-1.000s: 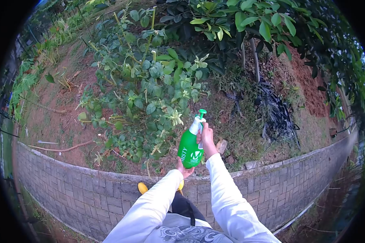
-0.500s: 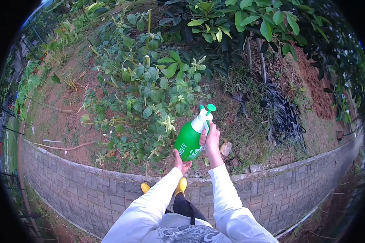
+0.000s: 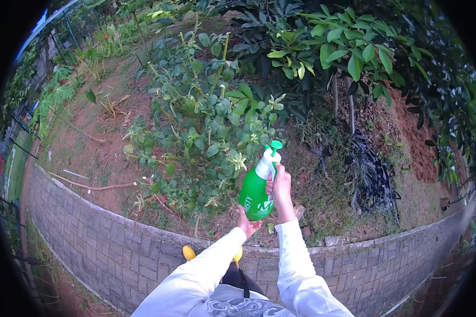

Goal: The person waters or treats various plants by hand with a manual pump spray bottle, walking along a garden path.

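Observation:
A green spray bottle with a white neck and a green pump knob is held out in front of me, tilted slightly to the right at its top. My right hand is closed around its white handle near the neck. Beneath the bottle, my left hand supports the base, its fingers partly hidden by the bottle. The nozzle end points away, towards a leafy green plant with pale flower spikes. Whether spray is coming out cannot be seen.
A paved brick path with a raised kerb runs under my yellow boots. Beyond lies a soil slope with a leafy tree and a heap of dark dried fronds at right. A stick lies at left.
The view has shifted, so the plants now appear further right and lower. Both hands and the bottle have moved slightly right and down in view, and the bottle stands more upright.

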### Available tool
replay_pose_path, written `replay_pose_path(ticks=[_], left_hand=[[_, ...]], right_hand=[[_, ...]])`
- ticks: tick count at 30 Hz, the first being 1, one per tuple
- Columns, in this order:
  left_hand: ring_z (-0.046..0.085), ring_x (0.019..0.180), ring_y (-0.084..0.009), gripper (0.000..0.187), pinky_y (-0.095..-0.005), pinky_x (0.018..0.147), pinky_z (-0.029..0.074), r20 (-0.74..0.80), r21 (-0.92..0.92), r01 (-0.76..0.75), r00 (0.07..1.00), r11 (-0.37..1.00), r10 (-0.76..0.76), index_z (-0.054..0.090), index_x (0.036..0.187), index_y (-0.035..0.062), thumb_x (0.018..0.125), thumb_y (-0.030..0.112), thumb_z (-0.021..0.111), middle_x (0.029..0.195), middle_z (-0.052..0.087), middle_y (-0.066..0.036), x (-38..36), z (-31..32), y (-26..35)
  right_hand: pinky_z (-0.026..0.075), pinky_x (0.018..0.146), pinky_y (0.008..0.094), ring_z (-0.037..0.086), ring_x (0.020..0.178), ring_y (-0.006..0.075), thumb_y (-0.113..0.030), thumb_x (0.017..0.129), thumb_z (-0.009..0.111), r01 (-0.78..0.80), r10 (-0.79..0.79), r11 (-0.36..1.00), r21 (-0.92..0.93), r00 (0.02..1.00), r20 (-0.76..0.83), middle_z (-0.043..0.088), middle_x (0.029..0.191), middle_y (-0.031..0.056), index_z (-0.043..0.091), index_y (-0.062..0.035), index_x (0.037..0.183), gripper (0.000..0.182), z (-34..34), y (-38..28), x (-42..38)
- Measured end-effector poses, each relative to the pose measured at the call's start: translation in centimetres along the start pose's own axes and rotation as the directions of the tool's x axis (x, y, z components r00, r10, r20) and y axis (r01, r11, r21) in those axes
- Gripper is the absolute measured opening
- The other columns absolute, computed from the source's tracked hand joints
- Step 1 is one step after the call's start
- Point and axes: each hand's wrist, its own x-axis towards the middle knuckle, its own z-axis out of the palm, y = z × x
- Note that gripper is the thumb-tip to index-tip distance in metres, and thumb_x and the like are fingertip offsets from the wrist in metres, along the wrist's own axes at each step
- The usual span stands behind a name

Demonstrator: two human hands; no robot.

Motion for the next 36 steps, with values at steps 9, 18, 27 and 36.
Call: replay_pose_path(ticks=[9,18,27,36], left_hand=[[0.047,0.072,-0.0201,0.083,-0.0323,0.064,0.042,-0.095,-0.087,0.160,0.981,0.983,-0.168,0.048,0.104,0.0097,0.066,0.078,0.020,0.087,0.051,-0.010,-3.8,-8.2,-4.9],[0.051,0.073,-0.0185,0.088,-0.0312,0.065,0.044,0.126,-0.054,0.113,0.986,0.992,-0.105,0.044,0.107,0.0049,0.064,0.079,0.027,0.087,0.052,-0.012,-10.9,-13.2,-4.2],[0.052,0.071,-0.0164,0.084,-0.0287,0.062,0.045,0.084,-0.016,-0.066,0.994,0.998,0.067,0.045,0.106,0.0093,0.060,0.079,0.035,0.081,0.052,-0.010,-20.5,-22.8,3.1],[0.052,0.071,-0.0167,0.079,-0.0290,0.064,0.043,-0.107,-0.245,-0.286,0.958,0.926,0.267,0.046,0.105,0.0092,0.065,0.077,0.033,0.087,0.053,-0.010,-29.0,-37.4,8.5]], right_hand=[[0.025,0.030,0.0247,0.030,0.030,0.0108,-0.044,0.081,0.038,-0.211,0.215,0.976,0.055,0.971,-0.105,0.031,0.040,-0.0006,0.039,-0.0063,0.057,0.045,0.4,7.4,-5.4],[0.024,0.030,0.0229,0.030,0.031,0.0093,-0.043,0.082,0.040,-0.106,0.106,0.994,0.026,0.994,-0.012,0.032,0.040,-0.0007,0.040,-0.0060,0.057,0.045,6.7,5.0,-14.3],[0.023,0.031,0.0233,0.027,0.032,0.0099,-0.057,0.080,0.037,-0.070,0.064,0.994,0.079,0.996,0.065,0.028,0.041,-0.0024,0.038,-0.0100,0.058,0.052,18.9,8.6,-22.0],[0.023,0.031,0.0227,0.027,0.031,0.0099,-0.056,0.082,0.035,-0.147,0.156,0.988,-0.053,0.893,0.423,0.027,0.040,-0.0020,0.037,-0.0094,0.055,0.054,34.6,14.8,-29.9]])
